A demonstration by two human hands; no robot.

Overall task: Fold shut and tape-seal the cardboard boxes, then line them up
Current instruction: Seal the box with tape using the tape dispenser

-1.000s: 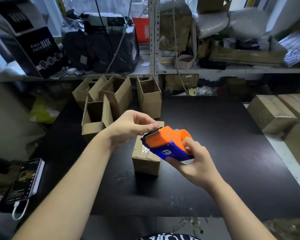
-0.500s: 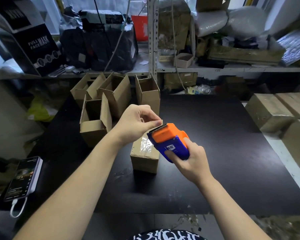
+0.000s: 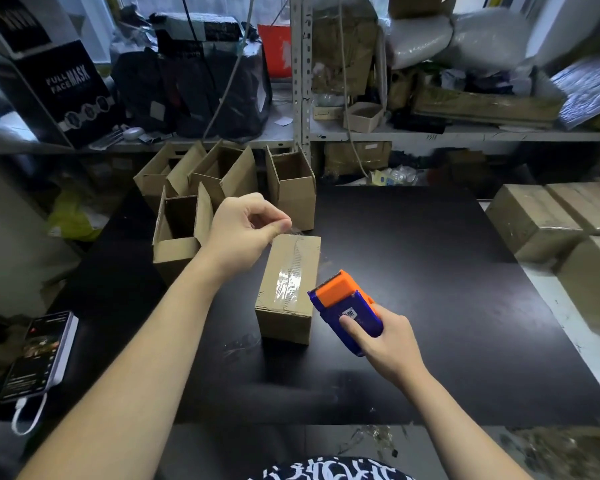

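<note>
A small closed cardboard box (image 3: pixel 280 315) stands in the middle of the black table (image 3: pixel 430 289), with clear tape (image 3: pixel 290 278) running along its top seam. My left hand (image 3: pixel 245 232) hovers over the box's far end, thumb and forefinger pinching the free end of the tape. My right hand (image 3: pixel 383 341) grips an orange and blue tape dispenser (image 3: pixel 345 306) just right of the box's near end. Several open boxes (image 3: pixel 182 233) with flaps up stand at the back left of the table, one (image 3: pixel 293 188) behind the taped box.
A phone (image 3: pixel 37 355) on a white power bank lies at the table's left edge. Taped brown cartons (image 3: pixel 534 220) are stacked to the right. Cluttered metal shelves (image 3: pixel 302 81) rise behind the table, with a black mask box (image 3: pixel 59 88) on the left.
My hands have drawn apart: the left has carried the tape end to the box's far end, the right has pulled the dispenser down and toward me, stretching tape over the box top.
</note>
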